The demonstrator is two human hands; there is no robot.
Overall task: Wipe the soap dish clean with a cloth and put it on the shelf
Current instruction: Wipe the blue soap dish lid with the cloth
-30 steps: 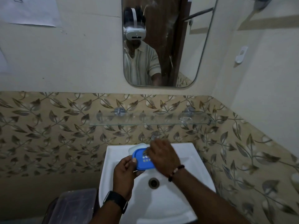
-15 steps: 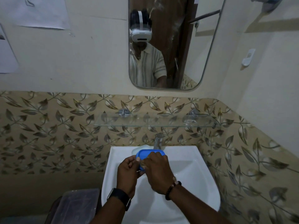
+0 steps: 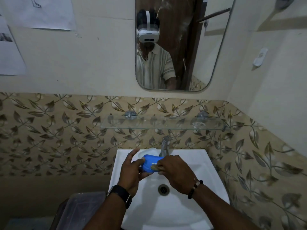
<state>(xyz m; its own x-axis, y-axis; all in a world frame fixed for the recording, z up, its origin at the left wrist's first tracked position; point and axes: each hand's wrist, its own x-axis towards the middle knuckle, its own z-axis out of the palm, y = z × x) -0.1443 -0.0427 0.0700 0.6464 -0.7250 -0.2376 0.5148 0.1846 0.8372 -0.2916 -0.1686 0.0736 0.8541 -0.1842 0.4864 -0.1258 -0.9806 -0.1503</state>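
A blue soap dish point(image 3: 149, 163) with small slots is held over the white sink point(image 3: 201, 170), just in front of the tap point(image 3: 164, 146). My left hand point(image 3: 131, 173) grips its left side with the thumb on top and the index finger stretched out. My right hand point(image 3: 176, 171) covers its right end, fingers closed on a small tan piece that looks like the cloth point(image 3: 154, 167), pressed against the dish. The glass shelf point(image 3: 162, 126) on the tiled wall above the tap is bare.
A pale rounded object point(image 3: 150, 149) lies on the sink's back ledge behind the dish. The drain point(image 3: 163, 189) is below my hands. A dark bin with a clear lid point(image 3: 79, 211) stands left of the sink. A mirror point(image 3: 199, 47) hangs above the shelf.
My right hand has slid from on top of the dish to its right end, showing more of the blue surface. My left index finger has lifted off and stretched out.
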